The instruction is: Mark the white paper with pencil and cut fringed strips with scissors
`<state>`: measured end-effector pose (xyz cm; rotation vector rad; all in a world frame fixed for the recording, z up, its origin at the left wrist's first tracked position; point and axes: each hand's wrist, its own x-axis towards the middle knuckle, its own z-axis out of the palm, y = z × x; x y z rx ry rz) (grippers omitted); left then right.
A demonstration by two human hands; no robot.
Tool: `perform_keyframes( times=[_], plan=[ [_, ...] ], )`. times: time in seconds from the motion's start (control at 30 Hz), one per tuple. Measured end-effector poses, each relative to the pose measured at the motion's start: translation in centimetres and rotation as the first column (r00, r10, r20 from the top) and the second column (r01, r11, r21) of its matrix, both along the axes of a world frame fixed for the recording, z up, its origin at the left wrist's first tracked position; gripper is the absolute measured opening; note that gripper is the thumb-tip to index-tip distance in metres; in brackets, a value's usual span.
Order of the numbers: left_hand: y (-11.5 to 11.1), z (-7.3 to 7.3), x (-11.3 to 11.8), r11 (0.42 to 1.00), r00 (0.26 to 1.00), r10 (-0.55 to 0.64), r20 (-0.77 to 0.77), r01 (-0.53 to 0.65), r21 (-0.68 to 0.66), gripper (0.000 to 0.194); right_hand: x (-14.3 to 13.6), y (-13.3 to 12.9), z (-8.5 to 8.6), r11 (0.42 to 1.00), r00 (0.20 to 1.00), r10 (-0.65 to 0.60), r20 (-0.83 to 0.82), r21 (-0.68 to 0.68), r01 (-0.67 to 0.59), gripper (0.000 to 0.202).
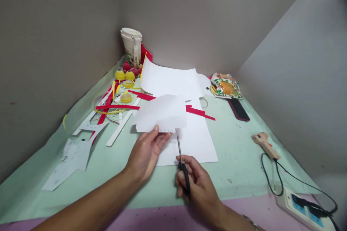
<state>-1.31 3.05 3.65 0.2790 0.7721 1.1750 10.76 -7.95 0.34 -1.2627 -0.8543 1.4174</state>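
Observation:
My left hand [148, 149] pinches the near edge of a white sheet of paper [164, 110], thumb on top and fingers beneath. A row of small marks runs along that edge. In my right hand [196, 178] is a pair of scissors [184, 173] with black handles. Its narrow blades point away from me, and their tips meet the paper's near edge at the right. Whether the blades are parted is hard to make out. Below the held paper lies a larger white sheet [200, 148] on the green table cover [233, 173].
Red strips [199, 111], white strips [121, 126] and paper offcuts [73, 158] lie about. Behind stand a lidded cup [132, 43], yellow and red round pieces [120, 75] and a curled white sheet [173, 79]. At right are a food packet [227, 86], phone [239, 110], glue gun [265, 144] and power strip [300, 205].

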Motion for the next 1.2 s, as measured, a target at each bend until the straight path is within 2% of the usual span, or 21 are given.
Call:
perform_keyframes(
  times=[0.13, 0.27, 0.33, 0.37, 0.4, 0.43, 0.5, 0.53, 0.57, 0.6, 0.63, 0.7, 0.8, 0.97, 1.2],
  plan=[
    [1.0, -0.5, -0.6, 0.996, 0.999, -0.005, -0.039, 0.009, 0.087, 0.001, 0.0, -0.1, 0.0, 1.0, 1.0, 0.004, -0.019, -0.012, -0.004, 0.037],
    [2.1, -0.7, -1.2, 0.99, 0.991, 0.026, -0.131, -0.007, 0.14, 0.01, 0.0, -0.2, -0.1, 1.0, 1.0, -0.01, -0.021, -0.009, 0.01, 0.036],
    [2.4, -0.7, -1.5, 0.984, 0.967, -0.026, -0.255, 0.069, 0.162, 0.019, 0.1, -0.2, -0.1, 1.0, 1.0, -0.013, -0.023, 0.005, 0.013, 0.037],
    [2.5, -0.7, -1.6, 0.974, 0.931, -0.074, -0.356, 0.144, 0.173, 0.023, 0.1, -0.3, -0.2, 1.0, 0.999, -0.015, -0.028, 0.013, 0.015, 0.037],
    [2.5, -0.7, -1.7, 0.959, 0.855, -0.111, -0.507, 0.226, 0.171, 0.027, 0.1, -0.3, -0.2, 1.0, 0.999, -0.021, -0.034, 0.023, 0.022, 0.037],
    [2.5, -0.7, -1.8, 0.931, 0.736, -0.15, -0.66, 0.331, 0.157, 0.03, 0.2, -0.3, -0.3, 0.999, 0.999, -0.029, -0.038, 0.033, 0.03, 0.036],
    [2.4, -0.8, -2.0, 0.862, 0.433, -0.14, -0.89, 0.496, 0.106, 0.031, 0.3, -0.4, -0.4, 0.998, 0.999, -0.039, -0.034, 0.05, 0.04, 0.034],
    [2.3, -0.8, -2.0, 0.822, 0.294, -0.106, -0.95, 0.564, 0.083, 0.03, 0.3, -0.4, -0.5, 0.998, 0.999, -0.039, -0.028, 0.055, 0.04, 0.034],
    [2.3, -0.8, -2.0, 0.785, 0.195, -0.062, -0.979, 0.616, 0.073, 0.028, 0.3, -0.3, -0.4, 0.998, 0.999, -0.036, -0.023, 0.059, 0.037, 0.034],
    [2.3, -0.8, -2.1, 0.746, 0.135, -0.025, -0.991, 0.662, 0.071, 0.028, 0.4, -0.3, -0.4, 0.997, 0.999, -0.032, -0.018, 0.062, 0.034, 0.034],
    [2.3, -0.8, -2.1, 0.711, 0.11, -0.001, -0.994, 0.699, 0.077, 0.031, 0.4, -0.3, -0.3, 0.998, 1.0, -0.027, -0.015, 0.064, 0.028, 0.035],
    [2.5, -0.8, -2.0, 0.669, 0.123, 0.012, -0.992, 0.737, 0.099, 0.04, 0.4, -0.2, -0.2, 0.997, 1.0, -0.02, -0.014, 0.071, 0.021, 0.035],
    [2.7, -0.6, -1.7, 0.657, 0.133, 0.02, -0.991, 0.745, 0.113, 0.038, 0.4, -0.2, 0.0, 0.996, 1.0, -0.02, -0.012, 0.088, 0.021, 0.035],
    [2.2, -0.5, 0.0, 0.588, -0.063, 0.127, -0.99, 0.808, 0.024, 0.029, 0.3, -0.3, 0.0, 0.993, 1.0, -0.002, -0.007, 0.121, 0.002, 0.034],
    [2.1, -0.5, 2.2, 0.566, -0.123, 0.16, -0.979, 0.824, -0.011, 0.015, 0.5, -0.2, -0.3, 0.991, 1.0, 0.002, 0.001, 0.135, -0.002, 0.031]
  ],
)
